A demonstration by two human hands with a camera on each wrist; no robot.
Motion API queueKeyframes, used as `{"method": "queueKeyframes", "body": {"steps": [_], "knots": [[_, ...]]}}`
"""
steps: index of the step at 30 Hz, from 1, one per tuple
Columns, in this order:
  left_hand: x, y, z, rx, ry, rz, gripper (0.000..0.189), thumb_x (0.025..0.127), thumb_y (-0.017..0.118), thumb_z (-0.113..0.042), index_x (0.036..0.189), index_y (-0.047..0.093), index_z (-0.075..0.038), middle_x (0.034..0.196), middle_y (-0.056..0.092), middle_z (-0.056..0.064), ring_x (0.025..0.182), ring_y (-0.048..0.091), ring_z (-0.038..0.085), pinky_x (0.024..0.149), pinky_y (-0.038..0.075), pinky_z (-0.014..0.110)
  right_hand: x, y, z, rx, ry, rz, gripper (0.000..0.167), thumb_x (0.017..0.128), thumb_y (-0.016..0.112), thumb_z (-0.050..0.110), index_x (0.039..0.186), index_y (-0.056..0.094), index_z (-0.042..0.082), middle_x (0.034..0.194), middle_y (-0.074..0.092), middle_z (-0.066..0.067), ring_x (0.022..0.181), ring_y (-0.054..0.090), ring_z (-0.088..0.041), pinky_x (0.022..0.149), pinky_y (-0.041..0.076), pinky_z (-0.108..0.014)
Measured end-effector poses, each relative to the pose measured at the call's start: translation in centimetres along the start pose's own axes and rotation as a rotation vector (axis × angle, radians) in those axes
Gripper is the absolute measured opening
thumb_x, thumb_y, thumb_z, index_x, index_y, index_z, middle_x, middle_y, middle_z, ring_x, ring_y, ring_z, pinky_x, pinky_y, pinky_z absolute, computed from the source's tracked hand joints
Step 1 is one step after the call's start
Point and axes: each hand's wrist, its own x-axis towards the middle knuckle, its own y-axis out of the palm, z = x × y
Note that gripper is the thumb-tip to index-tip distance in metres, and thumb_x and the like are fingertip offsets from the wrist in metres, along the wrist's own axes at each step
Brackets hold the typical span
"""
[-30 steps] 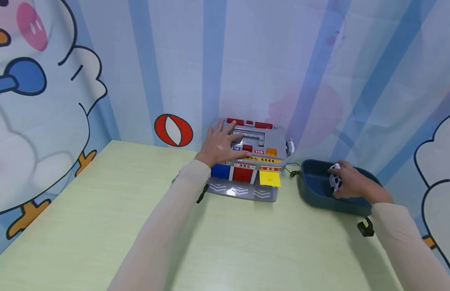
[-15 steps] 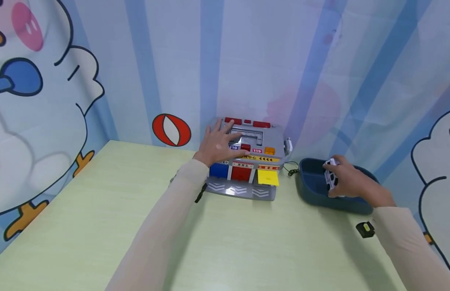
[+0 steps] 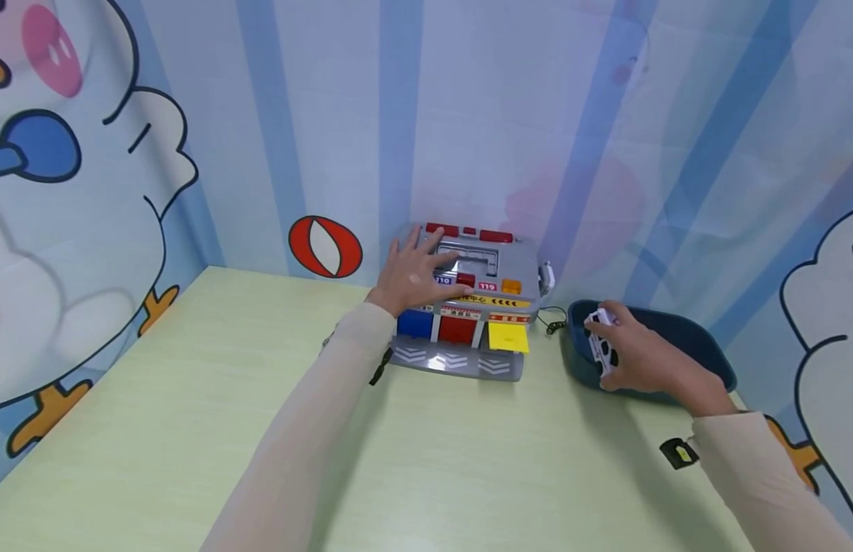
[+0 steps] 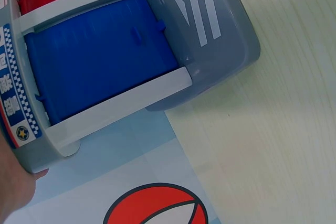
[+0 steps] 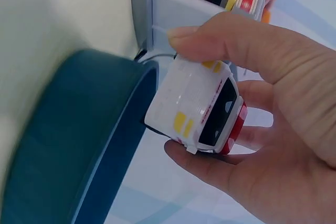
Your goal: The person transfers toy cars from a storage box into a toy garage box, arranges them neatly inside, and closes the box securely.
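My left hand [image 3: 414, 276] rests on the roof of a grey toy garage [image 3: 516, 257], its fingers spread. The garage has a blue door [image 4: 100, 61] and a red door [image 3: 457, 330], both down, and a yellow door [image 3: 507, 337] that sticks outward. Between thumb and fingers, my right hand [image 3: 640, 356] pinches a small white toy car [image 5: 191, 103] with yellow marks, a dark windscreen and red trim. The car is over the near left part of a dark blue bin [image 3: 698, 345], right of the garage. In the left wrist view only part of the left hand shows.
A coiled black cord [image 3: 556, 326] lies between the garage and the bin. A crank-like white handle [image 3: 548, 277] juts from the garage's right side. Behind the pale table [image 3: 467, 460] hangs a striped cartoon cloth [image 3: 329, 115].
My right hand has lifted the toy car from inside the bin and moved it left to the bin's left side. My left hand stays on the garage roof.
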Motion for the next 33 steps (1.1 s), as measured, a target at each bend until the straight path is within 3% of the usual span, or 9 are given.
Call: {"method": "queueKeyframes", "body": {"steps": [8, 20, 33], "knots": [[-0.1, 0.1, 0.0, 0.008, 0.001, 0.001, 0.08, 0.082, 0.053, -0.078, 0.149, 0.046, -0.036, 0.168, 0.022, 0.003, 0.156, 0.008, 0.037, 0.123, 0.011, 0.064, -0.5, 1.1, 1.5, 0.011, 0.005, -0.014, 0.082, 0.078, 0.081, 0.008, 0.149, 0.043, 0.0, 0.159, 0.014, -0.032, 0.108, 0.059, -0.041, 0.077, 0.059, -0.046], [0.0, 0.1, 0.0, -0.004, -0.003, -0.01, 0.08, 0.082, 0.054, -0.078, 0.149, 0.047, -0.035, 0.168, 0.022, 0.003, 0.156, 0.008, 0.037, 0.123, 0.012, 0.064, -0.8, 2.9, 3.4, 0.036, 0.025, 0.003, 0.086, 0.074, 0.085, 0.008, 0.149, 0.044, 0.005, 0.161, 0.012, -0.027, 0.112, 0.053, -0.046, 0.076, 0.061, -0.045], [0.0, 0.1, 0.1, -0.01, 0.0, -0.006, 0.08, 0.082, 0.055, -0.078, 0.149, 0.047, -0.036, 0.168, 0.022, 0.003, 0.156, 0.008, 0.037, 0.122, 0.011, 0.065, -0.3, 5.3, 5.0, 0.04, -0.018, -0.019, 0.086, 0.07, 0.089, 0.011, 0.145, 0.05, 0.005, 0.159, 0.019, -0.025, 0.113, 0.053, -0.046, 0.081, 0.06, -0.049]]}}
